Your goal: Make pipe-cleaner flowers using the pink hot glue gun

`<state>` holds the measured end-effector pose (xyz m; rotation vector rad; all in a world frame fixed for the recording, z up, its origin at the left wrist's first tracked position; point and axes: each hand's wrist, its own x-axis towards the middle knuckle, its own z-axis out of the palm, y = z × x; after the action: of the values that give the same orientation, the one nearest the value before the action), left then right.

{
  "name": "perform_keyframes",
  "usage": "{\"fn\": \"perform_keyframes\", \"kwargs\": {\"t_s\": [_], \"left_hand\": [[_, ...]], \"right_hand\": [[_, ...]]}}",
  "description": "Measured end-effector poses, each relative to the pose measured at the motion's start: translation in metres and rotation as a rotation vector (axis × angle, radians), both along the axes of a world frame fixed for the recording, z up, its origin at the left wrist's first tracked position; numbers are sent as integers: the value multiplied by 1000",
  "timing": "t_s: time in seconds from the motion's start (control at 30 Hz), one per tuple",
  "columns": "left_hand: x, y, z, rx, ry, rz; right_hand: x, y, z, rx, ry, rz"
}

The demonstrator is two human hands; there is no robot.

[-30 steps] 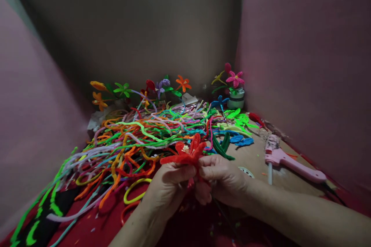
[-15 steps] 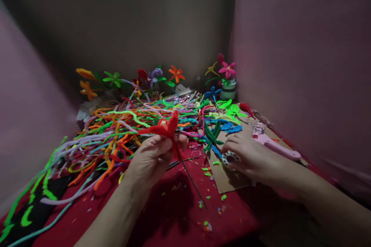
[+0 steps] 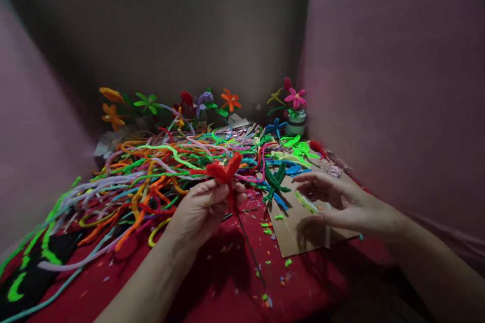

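Observation:
My left hand (image 3: 206, 204) pinches a red fuzzy pipe-cleaner flower (image 3: 224, 169) just below its petals. Its thin dark stem (image 3: 250, 247) slants down towards the front of the table. My right hand (image 3: 339, 199) hovers over the cardboard, thumb and fingers curved and spread apart. Between them shows a small yellow-green edged piece (image 3: 306, 202); its kind is unclear, and I see no firm grip on it. Left of that hand lie crossed dark green pipe-cleaner leaves (image 3: 276, 179) and blue pieces (image 3: 280, 199).
A heap of coloured pipe cleaners (image 3: 162, 171) covers the left and middle of the red tablecloth (image 3: 212, 282). Finished flowers (image 3: 230, 99) stand along the back, some in a pale pot (image 3: 295, 123). Cardboard (image 3: 303, 242) lies at right, with bright green leaves (image 3: 299, 146) behind. Trimmings are scattered nearby.
My right hand has opened and moved slightly right, away from the spotted round thing it was touching. The pink-handled tool is no longer visible. The red flower has tilted and sunk a little.

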<state>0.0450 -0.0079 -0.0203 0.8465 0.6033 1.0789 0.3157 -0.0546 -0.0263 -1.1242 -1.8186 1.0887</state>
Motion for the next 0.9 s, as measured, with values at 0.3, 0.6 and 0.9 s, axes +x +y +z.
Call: {"fn": "perform_keyframes", "kwargs": {"t_s": [0.3, 0.6, 0.9], "left_hand": [[5, -6, 3, -41, -77, -35], [1, -2, 1, -16, -135, -35], [5, -2, -1, -49, -104, -29]], "right_hand": [[-46, 24, 13, -176, 596, 165], [-72, 39, 18, -432, 918, 261], [-76, 37, 10, -387, 880, 259]]}}
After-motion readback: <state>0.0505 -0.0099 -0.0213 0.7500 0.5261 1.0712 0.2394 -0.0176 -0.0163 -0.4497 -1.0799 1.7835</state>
